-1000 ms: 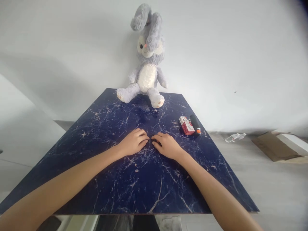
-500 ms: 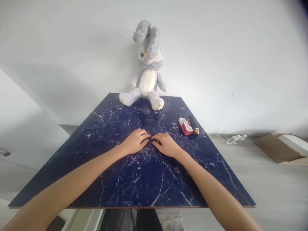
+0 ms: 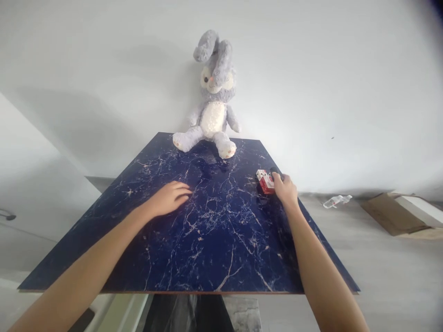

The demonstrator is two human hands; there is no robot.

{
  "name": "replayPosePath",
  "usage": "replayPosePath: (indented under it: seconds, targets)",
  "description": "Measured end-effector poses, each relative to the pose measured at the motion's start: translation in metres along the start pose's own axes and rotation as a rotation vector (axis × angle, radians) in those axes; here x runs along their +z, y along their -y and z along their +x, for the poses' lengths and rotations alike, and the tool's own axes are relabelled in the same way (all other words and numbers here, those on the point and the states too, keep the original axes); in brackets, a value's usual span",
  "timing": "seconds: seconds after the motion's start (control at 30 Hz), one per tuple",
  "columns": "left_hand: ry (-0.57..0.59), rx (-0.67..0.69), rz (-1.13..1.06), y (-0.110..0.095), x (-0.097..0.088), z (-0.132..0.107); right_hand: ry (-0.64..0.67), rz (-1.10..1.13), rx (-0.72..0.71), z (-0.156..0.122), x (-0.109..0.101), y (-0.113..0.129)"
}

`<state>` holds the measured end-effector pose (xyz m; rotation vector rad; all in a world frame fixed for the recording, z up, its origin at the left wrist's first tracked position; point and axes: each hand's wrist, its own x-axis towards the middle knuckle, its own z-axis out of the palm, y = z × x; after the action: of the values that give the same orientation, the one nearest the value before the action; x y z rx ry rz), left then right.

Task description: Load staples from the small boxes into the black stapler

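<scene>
My right hand (image 3: 285, 189) rests at the right side of the dark blue marbled table (image 3: 214, 240), its fingers curled over a black lighter (image 3: 275, 171); only the lighter's far tip shows. A red and white pack (image 3: 265, 180) lies touching the hand's left side. My left hand (image 3: 169, 197) lies flat on the table left of centre, fingers stretched out, holding nothing.
A grey plush rabbit (image 3: 212, 99) sits at the table's far edge against the white wall. On the floor to the right lie a clear plastic bottle (image 3: 335, 200) and flattened cardboard (image 3: 394, 214). The table's near edge is just in front of my forearms.
My hands were together at the table's centre. The right one has moved right onto the lighter beside the red pack, and the left has slid a little left and flattened.
</scene>
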<state>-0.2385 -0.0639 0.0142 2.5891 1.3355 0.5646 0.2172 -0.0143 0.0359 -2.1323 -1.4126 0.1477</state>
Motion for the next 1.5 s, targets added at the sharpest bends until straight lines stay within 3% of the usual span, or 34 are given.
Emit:
replayPosePath:
  seconds: [0.07,0.13,0.27,0.37,0.5,0.67,0.73,0.8,0.97,1.17,1.5]
  targets:
    - [-0.054,-0.175,0.026,0.029,-0.018,-0.015,0.125,-0.035,0.041,0.01,-0.001,-0.012]
    - [-0.095,-0.298,0.043,0.053,-0.032,-0.026,0.162,-0.049,0.027,0.012,0.002,-0.015]
    - [-0.082,-0.346,0.043,0.069,-0.04,-0.029,0.203,0.04,-0.007,-0.007,0.019,0.014]
    - [-0.096,-0.279,0.041,0.065,-0.035,-0.025,0.258,0.096,-0.091,-0.032,0.039,0.06]
    - [-0.115,-0.256,0.008,0.063,-0.029,-0.023,0.41,0.199,-0.197,-0.07,0.074,0.142]
    - [-0.343,-0.538,-0.25,0.072,-0.03,-0.022,0.444,0.317,-0.219,-0.122,0.127,0.249]
    - [-0.424,-0.623,-0.303,0.076,-0.031,-0.024,0.448,0.354,-0.237,-0.138,0.144,0.279]
    - [-0.433,-0.656,-0.3,0.081,-0.033,-0.026,0.439,0.391,-0.257,-0.147,0.155,0.295]
    - [-0.39,-0.636,-0.257,0.089,-0.033,-0.03,0.39,0.458,-0.389,-0.134,0.168,0.291]
    - [-0.303,-0.61,-0.247,0.093,-0.039,-0.036,0.48,0.467,-0.584,-0.114,0.18,0.284]
    - [-0.248,-0.58,-0.256,0.112,-0.045,-0.048,0.353,0.596,-0.335,-0.091,0.183,0.26]
